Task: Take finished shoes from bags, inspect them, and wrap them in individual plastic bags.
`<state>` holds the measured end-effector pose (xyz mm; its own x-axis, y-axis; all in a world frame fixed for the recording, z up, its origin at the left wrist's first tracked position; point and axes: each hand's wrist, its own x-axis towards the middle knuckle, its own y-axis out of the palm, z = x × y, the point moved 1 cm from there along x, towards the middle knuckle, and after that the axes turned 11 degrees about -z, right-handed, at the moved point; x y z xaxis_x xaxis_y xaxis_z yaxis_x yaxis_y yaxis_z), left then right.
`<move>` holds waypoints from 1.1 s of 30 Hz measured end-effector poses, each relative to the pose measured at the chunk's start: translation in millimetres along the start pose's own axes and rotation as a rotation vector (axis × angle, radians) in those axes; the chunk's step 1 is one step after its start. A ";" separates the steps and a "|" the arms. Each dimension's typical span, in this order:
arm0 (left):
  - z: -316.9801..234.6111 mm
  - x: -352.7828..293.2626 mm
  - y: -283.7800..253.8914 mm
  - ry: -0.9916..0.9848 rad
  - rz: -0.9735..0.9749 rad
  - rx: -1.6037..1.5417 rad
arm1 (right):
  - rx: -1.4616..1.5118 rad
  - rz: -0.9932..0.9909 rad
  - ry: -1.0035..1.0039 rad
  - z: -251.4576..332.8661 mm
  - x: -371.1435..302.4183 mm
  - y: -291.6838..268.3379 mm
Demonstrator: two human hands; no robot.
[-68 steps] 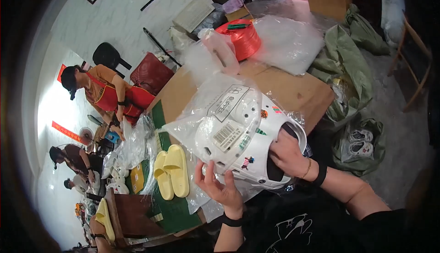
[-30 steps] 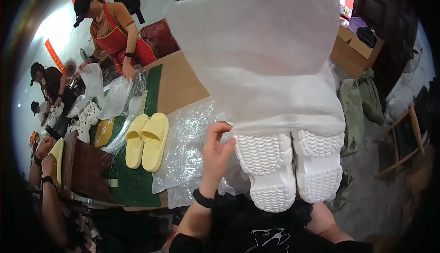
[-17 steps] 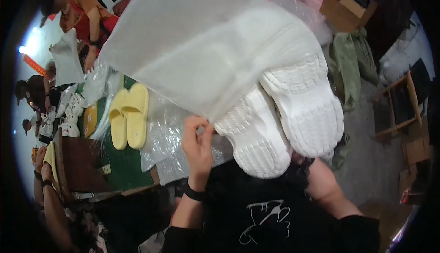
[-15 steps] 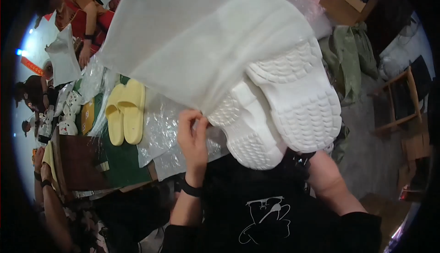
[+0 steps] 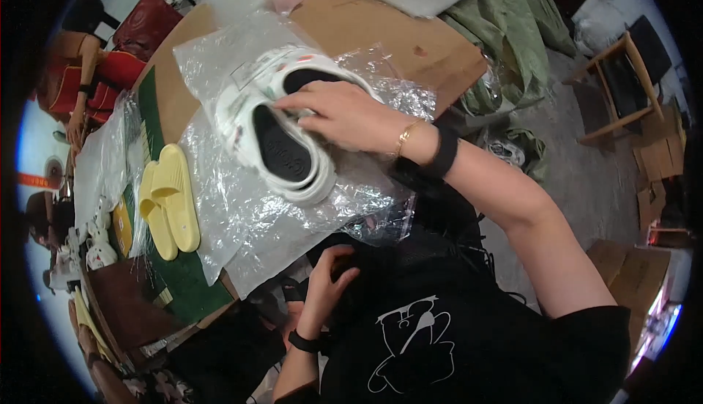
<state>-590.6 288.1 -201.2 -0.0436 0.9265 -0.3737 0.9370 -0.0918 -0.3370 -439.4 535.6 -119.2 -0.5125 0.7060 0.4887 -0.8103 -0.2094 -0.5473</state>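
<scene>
My left hand [image 5: 327,283], half open and apparently empty, is just off the desk's [image 5: 399,34] near edge. My right hand [image 5: 344,115], fingers outstretched, seems to touch the white clogs [image 5: 282,155] lying on clear plastic [image 5: 223,213] beyond that edge; I can't tell whether it grips. I'm apparently positioning them; shifting them calls for closing fingers. Toes point toward the far-left edge, near clog's long axis diagonal, the other's more crosswise.

Lettering [image 5: 287,158] on the black insole [image 5: 272,129] is too blurred.
</scene>
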 end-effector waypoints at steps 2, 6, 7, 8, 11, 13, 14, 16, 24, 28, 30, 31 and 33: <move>40.8 -7.0 2.0 0.086 0.044 0.054 | -0.016 -0.071 -0.101 37.7 -22.0 -33.3; 74.9 -22.7 3.8 0.025 0.181 0.015 | 0.699 0.317 0.230 56.6 -86.3 -102.6; 68.5 -23.4 9.0 0.046 0.176 0.024 | 0.739 0.367 0.184 43.6 -108.9 -110.1; 58.3 -23.1 12.1 -0.005 0.180 0.080 | 0.680 0.454 0.251 33.6 -129.7 -114.0; 56.3 -15.9 22.9 0.103 0.134 0.150 | 0.055 0.506 0.251 8.5 -204.5 -87.4; 56.0 -11.3 28.2 0.098 0.144 0.151 | -0.297 0.451 0.240 16.5 -242.2 -67.1; 57.5 -11.0 29.3 0.088 0.128 0.154 | -0.291 0.453 0.242 23.5 -247.8 -62.1; 59.8 -10.6 30.6 0.079 0.125 0.119 | -0.320 0.394 0.358 30.8 -252.9 -57.3; 14.9 3.3 33.2 0.063 0.218 0.021 | -0.372 0.453 0.105 55.7 -265.9 -85.9; -25.9 26.6 55.8 0.216 0.436 0.060 | -0.392 0.473 0.229 85.2 -280.0 -129.7; -34.8 37.4 72.1 0.383 0.576 0.111 | -0.393 0.497 0.288 97.1 -297.2 -142.5; -39.4 43.9 81.9 0.387 0.589 0.108 | -0.382 0.526 0.333 103.3 -307.8 -147.0; -50.4 51.9 103.6 0.548 0.780 0.189 | -0.400 0.571 0.406 117.0 -335.1 -150.2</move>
<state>-478.3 345.1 -212.0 0.7784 0.6175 -0.1125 0.5611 -0.7649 -0.3163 -179.2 251.4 -121.3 -0.6109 0.7703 -0.1827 -0.2524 -0.4083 -0.8773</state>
